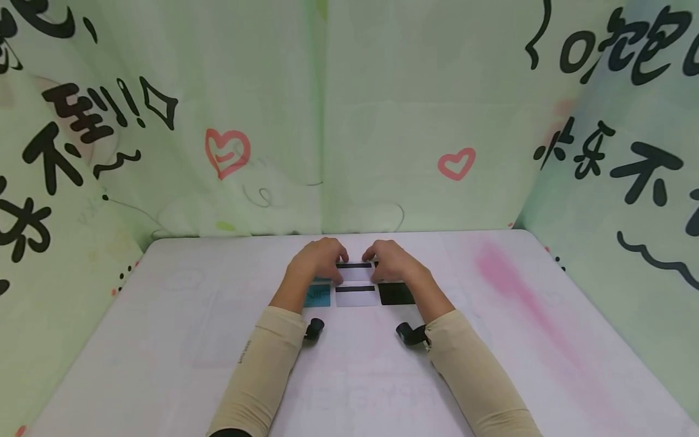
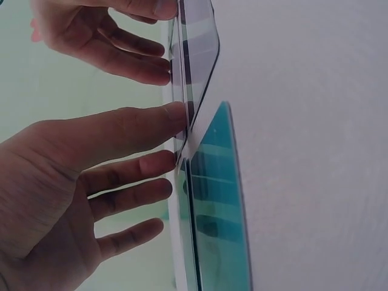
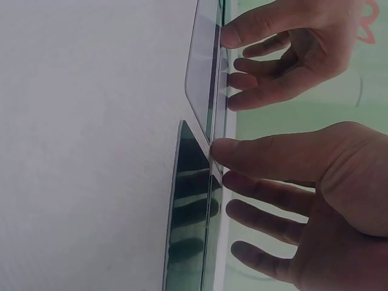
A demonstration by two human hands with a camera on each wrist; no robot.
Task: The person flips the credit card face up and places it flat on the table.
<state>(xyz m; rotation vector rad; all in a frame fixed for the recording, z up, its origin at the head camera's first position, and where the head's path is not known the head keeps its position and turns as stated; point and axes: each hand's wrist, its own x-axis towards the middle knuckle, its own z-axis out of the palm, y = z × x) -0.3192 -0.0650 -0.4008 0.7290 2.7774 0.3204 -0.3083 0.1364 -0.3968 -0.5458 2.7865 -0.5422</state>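
Note:
Flat glossy cards lie in two rows on the table. In the far row, my left hand (image 1: 319, 258) holds the left end of a white card (image 1: 355, 274) with a black stripe, thumb at its near side and forefinger at its far side. My right hand (image 1: 394, 261) holds its other end the same way. The remaining fingers of both hands stand apart, pointing beyond the cards. Nearer lie a teal card (image 1: 318, 295), a second striped white card (image 1: 357, 298) and a black card (image 1: 397, 294). The hands partly hide the far row's outer cards.
The white table (image 1: 349, 376) carries a pink smear (image 1: 524, 297) on its right. Pale green curtains (image 1: 371, 73) with black writing and hearts enclose its back and sides. A dark wrist device (image 1: 314, 329) sits by the left cuff, and a similar device (image 1: 411, 334) by the right cuff.

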